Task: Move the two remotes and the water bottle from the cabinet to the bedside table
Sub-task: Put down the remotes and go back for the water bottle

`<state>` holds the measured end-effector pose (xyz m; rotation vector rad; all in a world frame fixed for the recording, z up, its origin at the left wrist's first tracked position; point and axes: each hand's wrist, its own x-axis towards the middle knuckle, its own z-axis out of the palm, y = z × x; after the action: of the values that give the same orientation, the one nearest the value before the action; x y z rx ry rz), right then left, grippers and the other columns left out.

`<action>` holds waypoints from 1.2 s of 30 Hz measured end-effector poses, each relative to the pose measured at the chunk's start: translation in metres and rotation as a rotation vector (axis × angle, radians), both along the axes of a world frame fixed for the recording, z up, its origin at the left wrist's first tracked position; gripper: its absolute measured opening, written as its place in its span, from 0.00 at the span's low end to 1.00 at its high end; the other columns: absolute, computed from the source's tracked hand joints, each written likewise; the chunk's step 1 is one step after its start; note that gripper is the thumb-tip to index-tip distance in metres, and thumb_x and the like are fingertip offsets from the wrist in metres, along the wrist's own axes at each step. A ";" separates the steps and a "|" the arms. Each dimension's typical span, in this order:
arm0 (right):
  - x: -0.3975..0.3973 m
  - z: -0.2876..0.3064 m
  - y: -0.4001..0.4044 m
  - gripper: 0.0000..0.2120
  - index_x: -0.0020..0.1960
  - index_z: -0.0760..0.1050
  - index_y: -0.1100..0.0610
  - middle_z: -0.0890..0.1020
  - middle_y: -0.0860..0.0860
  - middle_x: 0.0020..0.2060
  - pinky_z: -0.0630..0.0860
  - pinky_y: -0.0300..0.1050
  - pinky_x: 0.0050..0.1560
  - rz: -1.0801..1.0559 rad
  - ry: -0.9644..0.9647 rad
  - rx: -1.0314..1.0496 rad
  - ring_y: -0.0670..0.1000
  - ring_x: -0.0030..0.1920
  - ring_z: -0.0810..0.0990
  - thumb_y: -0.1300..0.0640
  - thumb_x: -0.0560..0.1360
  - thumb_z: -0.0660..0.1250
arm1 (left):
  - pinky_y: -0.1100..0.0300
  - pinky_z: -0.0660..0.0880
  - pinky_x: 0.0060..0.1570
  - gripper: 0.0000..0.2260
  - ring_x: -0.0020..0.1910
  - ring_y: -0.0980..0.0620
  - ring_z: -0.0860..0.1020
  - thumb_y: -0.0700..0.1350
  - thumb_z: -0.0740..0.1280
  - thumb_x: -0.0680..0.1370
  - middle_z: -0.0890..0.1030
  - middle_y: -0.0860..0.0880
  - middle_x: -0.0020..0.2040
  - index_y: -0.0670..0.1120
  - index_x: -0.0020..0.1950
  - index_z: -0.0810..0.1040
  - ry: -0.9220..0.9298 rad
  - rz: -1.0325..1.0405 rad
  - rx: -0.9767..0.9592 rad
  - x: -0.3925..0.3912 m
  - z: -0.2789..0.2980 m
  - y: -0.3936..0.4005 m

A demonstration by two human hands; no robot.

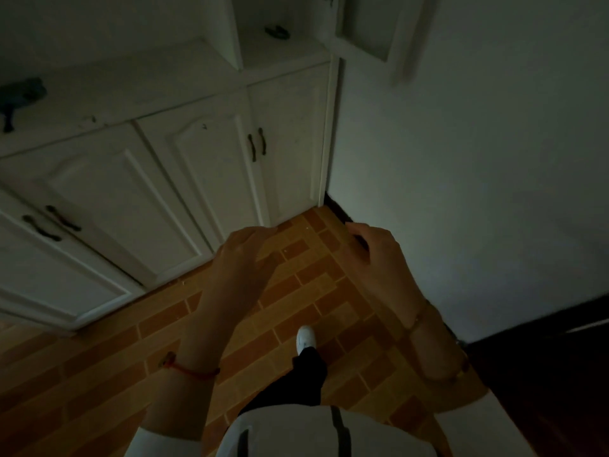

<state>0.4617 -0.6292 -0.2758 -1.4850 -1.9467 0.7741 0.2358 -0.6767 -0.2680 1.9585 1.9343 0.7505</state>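
Two bare hands were held out empty, fingers loosely spread: left hand [242, 255], right hand [375, 255]. No remote or bottle could be made out in the dim light. The white panelled cabinet [197, 153] lay at eleven o'clock, nearer the left hand, its top holding only a blurred teal object [21, 94].

The room is dim and underexposed, with a greenish cast on the white cabinet [197, 166] and wall [461, 159]. Corners fall into heavy shadow, darkest at lower right. Wide-angle distortion bends the cabinet lines; motion blur softens everything, especially the upper edge.
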 end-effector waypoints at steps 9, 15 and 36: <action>-0.020 0.020 0.180 0.20 0.68 0.70 0.56 0.76 0.54 0.62 0.63 0.39 0.65 0.010 -0.025 0.059 0.51 0.65 0.71 0.53 0.78 0.64 | 0.55 0.67 0.65 0.18 0.66 0.50 0.72 0.47 0.65 0.78 0.76 0.50 0.65 0.50 0.68 0.73 0.010 0.037 0.021 -0.010 0.023 0.172; -0.028 0.018 0.265 0.20 0.68 0.69 0.54 0.75 0.54 0.64 0.60 0.20 0.53 0.022 -0.016 0.022 0.43 0.59 0.68 0.52 0.77 0.64 | 0.52 0.69 0.65 0.18 0.66 0.51 0.72 0.48 0.64 0.79 0.76 0.50 0.65 0.51 0.68 0.72 0.024 0.046 0.033 -0.017 0.034 0.252; -0.056 0.069 0.590 0.20 0.68 0.69 0.55 0.76 0.51 0.63 0.64 0.41 0.66 0.284 0.033 0.171 0.51 0.66 0.70 0.53 0.77 0.64 | 0.58 0.68 0.65 0.18 0.65 0.51 0.72 0.46 0.65 0.79 0.76 0.49 0.65 0.49 0.69 0.73 0.032 0.255 0.184 -0.017 0.067 0.543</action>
<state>0.4055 -0.0387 -0.2070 -1.1038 -2.1678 0.7241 0.2184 -0.1339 -0.2009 1.8513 2.2341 1.0016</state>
